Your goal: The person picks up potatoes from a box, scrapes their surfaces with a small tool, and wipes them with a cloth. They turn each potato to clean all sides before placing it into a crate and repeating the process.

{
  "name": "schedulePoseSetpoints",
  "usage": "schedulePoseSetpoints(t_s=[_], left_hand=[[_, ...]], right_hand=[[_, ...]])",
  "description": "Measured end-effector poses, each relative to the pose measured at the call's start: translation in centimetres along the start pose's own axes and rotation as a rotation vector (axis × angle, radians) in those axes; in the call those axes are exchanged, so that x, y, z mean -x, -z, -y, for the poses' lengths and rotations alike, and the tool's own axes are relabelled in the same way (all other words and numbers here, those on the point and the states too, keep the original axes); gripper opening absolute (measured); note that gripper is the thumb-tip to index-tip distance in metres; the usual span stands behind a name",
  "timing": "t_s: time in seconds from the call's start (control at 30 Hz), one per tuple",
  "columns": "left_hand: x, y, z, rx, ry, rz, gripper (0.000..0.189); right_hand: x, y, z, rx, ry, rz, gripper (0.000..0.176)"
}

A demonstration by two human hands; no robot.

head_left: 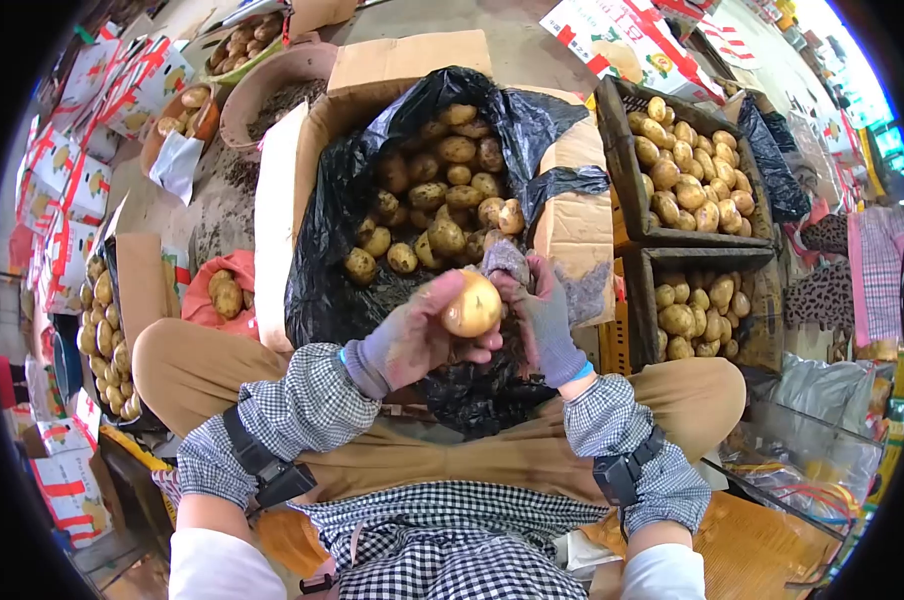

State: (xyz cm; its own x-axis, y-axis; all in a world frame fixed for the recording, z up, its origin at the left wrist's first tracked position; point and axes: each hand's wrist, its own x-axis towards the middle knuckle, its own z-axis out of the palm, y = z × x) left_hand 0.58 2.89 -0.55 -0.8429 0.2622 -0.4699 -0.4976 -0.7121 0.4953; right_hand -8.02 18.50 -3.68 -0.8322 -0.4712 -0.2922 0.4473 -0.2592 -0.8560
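Observation:
My left hand, in a pinkish-purple glove, is closed around a pale, smooth potato. My right hand, gloved the same way, grips a dirty grey rag just beyond that potato. Both hands are over the near side of a cardboard box lined with a black plastic bag. Inside the bag lies a heap of potatoes, many smeared with dark soil.
Two dark crates on the right hold potatoes, an upper crate and a lower crate. Left of the box are a red bag with potatoes and a pink tub of soil. Printed cartons stack at far left.

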Motion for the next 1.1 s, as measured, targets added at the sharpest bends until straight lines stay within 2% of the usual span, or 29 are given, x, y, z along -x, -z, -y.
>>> schedulePoseSetpoints(t_s=[0.07,0.1,0.2,0.23,0.27,0.33,0.37,0.4,0.43,0.47,0.5,0.57,0.6,0.67,0.73,0.77,0.8,0.87,0.9,0.93,0.97,1.0,1.07,1.1], left_hand=[[0.0,0.4,-1.3,0.259,0.021,-0.046,0.053],[-0.3,2.0,-1.2,0.375,0.038,0.017,0.054],[-0.7,2.5,-0.6,0.444,0.065,0.048,0.052],[-0.7,0.7,0.1,0.335,-0.034,-0.166,0.049],[-1.3,1.5,1.4,0.216,-0.042,-0.122,0.045],[-1.5,0.5,2.4,0.122,-0.078,-0.168,0.048],[-1.5,0.0,2.5,0.113,-0.060,-0.154,0.048],[-1.3,-0.4,2.2,0.153,0.025,-0.088,0.051],[-1.3,-0.7,2.1,0.192,0.107,-0.028,0.054],[-1.2,-1.0,2.3,0.180,0.110,-0.026,0.054],[-1.2,-1.2,2.3,0.371,0.199,0.063,0.056],[-1.7,-1.2,2.2,0.669,0.306,0.222,0.057],[-1.8,-1.1,2.3,0.664,0.301,0.220,0.057],[-2.0,-1.2,2.5,0.798,0.270,0.276,0.056],[-2.0,-1.9,3.1,0.801,0.246,0.216,0.057],[-2.1,-2.0,3.6,0.784,0.267,0.240,0.059],[-2.3,-2.2,4.1,0.771,0.294,0.264,0.061],[-2.9,-2.4,4.6,0.826,0.312,0.276,0.066],[-2.9,-2.9,4.6,0.730,0.284,0.293,0.067],[-2.7,-3.5,4.6,0.636,0.255,0.308,0.069],[-2.7,-4.4,4.1,0.638,0.270,0.455,0.070],[-2.4,-5.7,3.4,0.634,0.273,0.458,0.070],[-2.3,-8.1,2.0,0.326,0.153,0.112,0.073],[-2.9,-8.2,1.7,0.293,0.142,0.148,0.074]], right_hand=[[0.3,0.2,0.5,0.180,0.097,-0.066,0.027],[0.6,0.1,1.1,0.056,0.077,-0.075,0.025],[2.3,-0.3,2.4,0.109,0.081,0.055,0.023],[3.3,-0.8,2.8,0.251,0.089,0.154,0.025],[2.3,-0.4,1.2,0.666,0.735,0.268,0.030],[3.0,-1.1,1.9,0.814,0.747,0.182,0.034],[3.3,-0.6,1.7,0.821,0.655,0.117,0.030],[3.2,-0.3,1.6,0.822,0.660,0.095,0.030],[2.9,-0.1,1.7,0.518,0.473,-0.014,0.027],[2.5,0.1,1.8,0.209,0.285,-0.108,0.024],[2.1,1.1,2.0,0.079,0.174,-0.096,0.023],[1.7,1.7,2.6,-0.024,0.179,-0.127,0.022],[1.6,1.8,3.0,-0.118,0.169,-0.153,0.022],[2.3,2.1,3.9,-0.108,0.205,-0.122,0.023],[3.5,2.4,3.9,0.358,0.432,0.160,0.025],[3.7,1.9,2.8,0.500,0.566,0.204,0.027],[3.9,2.7,2.5,0.672,0.585,0.152,0.027],[3.6,3.0,2.1,-0.085,0.178,0.144,0.026],[3.0,3.6,1.9,-0.094,0.187,0.135,0.026],[2.2,4.3,1.2,-0.149,0.136,0.000,0.026],[1.8,4.8,0.9,-0.200,0.083,-0.131,0.026],[2.0,4.9,1.3,-0.201,0.089,-0.134,0.026],[2.3,5.5,2.2,-0.388,0.066,-0.122,0.024],[2.2,6.0,2.4,-0.494,-0.054,-0.125,0.030]])
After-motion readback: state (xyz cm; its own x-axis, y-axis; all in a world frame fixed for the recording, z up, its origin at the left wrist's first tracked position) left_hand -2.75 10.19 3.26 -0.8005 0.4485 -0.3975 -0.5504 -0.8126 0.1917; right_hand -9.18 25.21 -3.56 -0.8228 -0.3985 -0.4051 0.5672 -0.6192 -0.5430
